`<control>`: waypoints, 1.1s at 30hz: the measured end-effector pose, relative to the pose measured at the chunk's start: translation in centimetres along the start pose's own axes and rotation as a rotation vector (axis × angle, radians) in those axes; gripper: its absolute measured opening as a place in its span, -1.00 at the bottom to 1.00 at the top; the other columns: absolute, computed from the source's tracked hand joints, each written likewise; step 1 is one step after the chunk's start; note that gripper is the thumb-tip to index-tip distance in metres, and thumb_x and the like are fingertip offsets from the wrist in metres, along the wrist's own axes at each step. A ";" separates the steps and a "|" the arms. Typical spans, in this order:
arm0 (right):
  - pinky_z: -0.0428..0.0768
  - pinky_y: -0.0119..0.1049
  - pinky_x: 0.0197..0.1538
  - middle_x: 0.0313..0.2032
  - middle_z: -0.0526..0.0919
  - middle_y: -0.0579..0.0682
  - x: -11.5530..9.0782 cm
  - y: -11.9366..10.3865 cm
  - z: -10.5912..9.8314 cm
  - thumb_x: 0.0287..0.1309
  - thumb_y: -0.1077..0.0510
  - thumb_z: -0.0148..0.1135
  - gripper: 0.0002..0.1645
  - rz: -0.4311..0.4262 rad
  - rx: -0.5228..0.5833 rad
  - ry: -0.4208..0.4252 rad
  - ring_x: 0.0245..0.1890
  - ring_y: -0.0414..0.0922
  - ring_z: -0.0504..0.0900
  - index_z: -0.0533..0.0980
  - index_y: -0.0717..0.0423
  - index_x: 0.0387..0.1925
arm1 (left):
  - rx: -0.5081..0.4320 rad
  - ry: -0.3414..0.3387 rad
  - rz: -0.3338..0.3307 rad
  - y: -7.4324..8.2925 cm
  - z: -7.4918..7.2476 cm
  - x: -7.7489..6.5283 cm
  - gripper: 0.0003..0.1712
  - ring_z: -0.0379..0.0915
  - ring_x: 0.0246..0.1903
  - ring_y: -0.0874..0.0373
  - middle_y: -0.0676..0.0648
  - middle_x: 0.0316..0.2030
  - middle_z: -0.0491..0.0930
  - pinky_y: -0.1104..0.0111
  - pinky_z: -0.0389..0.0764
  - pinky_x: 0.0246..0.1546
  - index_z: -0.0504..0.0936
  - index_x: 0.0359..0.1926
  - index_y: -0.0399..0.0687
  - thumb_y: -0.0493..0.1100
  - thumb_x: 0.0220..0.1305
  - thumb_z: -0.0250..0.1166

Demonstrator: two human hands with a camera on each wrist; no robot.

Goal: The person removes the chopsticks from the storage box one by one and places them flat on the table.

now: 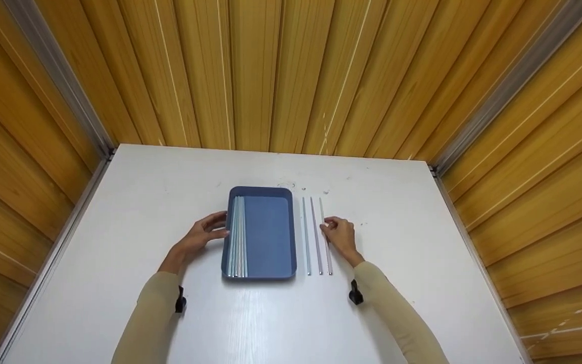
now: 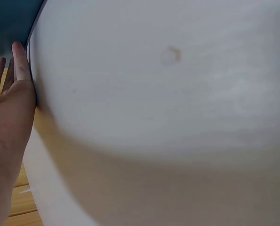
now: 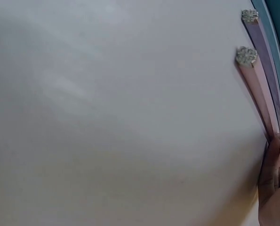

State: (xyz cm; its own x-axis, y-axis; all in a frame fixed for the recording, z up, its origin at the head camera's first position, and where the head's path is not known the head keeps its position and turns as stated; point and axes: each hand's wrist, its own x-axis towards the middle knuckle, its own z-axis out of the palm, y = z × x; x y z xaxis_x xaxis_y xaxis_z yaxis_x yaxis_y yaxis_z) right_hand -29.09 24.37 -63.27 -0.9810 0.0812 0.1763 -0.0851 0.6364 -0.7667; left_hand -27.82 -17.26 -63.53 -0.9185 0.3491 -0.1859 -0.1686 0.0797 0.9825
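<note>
My left hand (image 2: 10, 122) lies along the left edge, my fingers (image 2: 21, 63) pointing upward, the nearest one straight, with its tip against the tray (image 2: 17, 23). I see only a blue part of that tray, in the upper left. The white table (image 2: 130, 89) fills most of my view, with a small brownish mark (image 2: 175, 54) above the middle. A broad, blurred tan shade (image 2: 177, 193) darkens the bottom. Yellow planks (image 2: 24, 207) show at the lower left.

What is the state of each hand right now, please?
Left hand: open, touching the tray at its left side.
Right hand: closed, pinching the pink stick.
</note>
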 end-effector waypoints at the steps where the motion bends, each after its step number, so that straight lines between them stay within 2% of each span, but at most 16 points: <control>1: 0.40 -0.55 -0.55 -0.53 0.70 0.14 0.0 0.1 0.0 0.16 0.30 0.43 -0.77 -0.002 -0.002 0.005 -0.70 -0.35 0.44 0.71 0.39 -0.17 | 0.001 0.001 -0.001 0.0 0.0 0.0 -0.13 0.23 0.48 -0.20 -0.29 0.48 0.30 0.04 0.36 0.46 0.20 0.56 -0.12 -0.25 0.33 0.39; 5: 0.42 -0.56 -0.55 -0.52 0.71 0.15 -0.2 0.3 0.1 0.16 0.28 0.43 -0.76 0.009 0.016 0.005 -0.69 -0.35 0.45 0.71 0.39 -0.16 | 0.008 0.004 -0.007 0.0 0.0 -0.1 -0.13 0.22 0.48 -0.19 -0.28 0.48 0.31 0.02 0.35 0.46 0.20 0.56 -0.11 -0.24 0.33 0.39; 12: 0.54 -0.56 -0.57 -0.43 0.75 0.25 -0.1 -0.2 -0.7 0.24 0.30 0.36 -0.78 0.066 0.136 -0.048 -0.66 -0.33 0.57 0.68 0.44 -0.16 | -0.011 0.006 -0.011 -0.2 -0.1 -0.1 -0.13 0.24 0.47 -0.21 -0.30 0.47 0.31 0.05 0.37 0.45 0.20 0.56 -0.13 -0.27 0.32 0.39; 16: 0.51 -0.56 -0.56 -0.41 0.75 0.28 0.5 -0.8 -1.6 0.25 0.33 0.31 -0.80 0.065 0.135 -0.057 -0.63 -0.32 0.56 0.68 0.46 -0.18 | -0.003 0.015 -0.013 0.0 -0.3 0.0 -0.13 0.24 0.47 -0.21 -0.30 0.48 0.30 0.01 0.32 0.48 0.19 0.56 -0.13 -0.26 0.32 0.40; 20: 0.51 -0.59 -0.52 -0.39 0.75 0.29 1.5 -1.7 -2.6 0.25 0.35 0.30 -0.81 0.031 0.117 -0.071 -0.59 -0.30 0.60 0.69 0.45 -0.19 | 0.002 0.010 -0.012 0.3 -0.3 0.1 -0.13 0.24 0.48 -0.22 -0.31 0.49 0.28 -0.01 0.28 0.50 0.17 0.57 -0.14 -0.25 0.34 0.38; 23: 0.53 -0.61 -0.48 -0.35 0.76 0.32 2.3 -2.7 -3.2 0.27 0.35 0.30 -0.81 -0.012 0.116 -0.110 -0.53 -0.18 0.68 0.68 0.47 -0.18 | -0.002 0.011 -0.016 0.3 -0.3 0.1 -0.13 0.24 0.48 -0.22 -0.31 0.49 0.28 -0.01 0.28 0.50 0.17 0.57 -0.14 -0.25 0.34 0.38; 27: 0.54 -0.61 -0.46 -0.30 0.76 0.37 3.2 -4.4 -3.5 0.30 0.35 0.28 -0.77 -0.057 0.137 -0.184 -0.45 -0.03 0.73 0.67 0.48 -0.11 | -0.014 0.004 -0.018 0.1 -0.2 -0.1 -0.12 0.24 0.47 -0.22 -0.30 0.49 0.29 -0.01 0.26 0.51 0.18 0.57 -0.13 -0.26 0.34 0.39; 33: 0.56 -0.58 -0.41 -0.27 0.75 0.39 4.5 -7.6 -2.9 0.36 0.31 0.23 -0.73 -0.146 0.123 -0.323 -0.39 -0.03 0.74 0.65 0.46 -0.03 | -0.024 -0.006 -0.023 0.2 -0.1 -0.2 -0.13 0.25 0.47 -0.21 -0.30 0.48 0.29 0.02 0.28 0.49 0.18 0.56 -0.13 -0.26 0.33 0.39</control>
State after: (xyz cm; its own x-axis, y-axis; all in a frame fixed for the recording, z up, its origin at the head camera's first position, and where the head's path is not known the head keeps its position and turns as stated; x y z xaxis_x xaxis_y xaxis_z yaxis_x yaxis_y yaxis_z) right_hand -32.34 22.15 -54.87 -0.9599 -0.2619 0.1002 -0.2289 0.5252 -0.8197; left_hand -27.75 -17.44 -63.33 -0.9120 0.3532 -0.2084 -0.1982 0.0654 0.9780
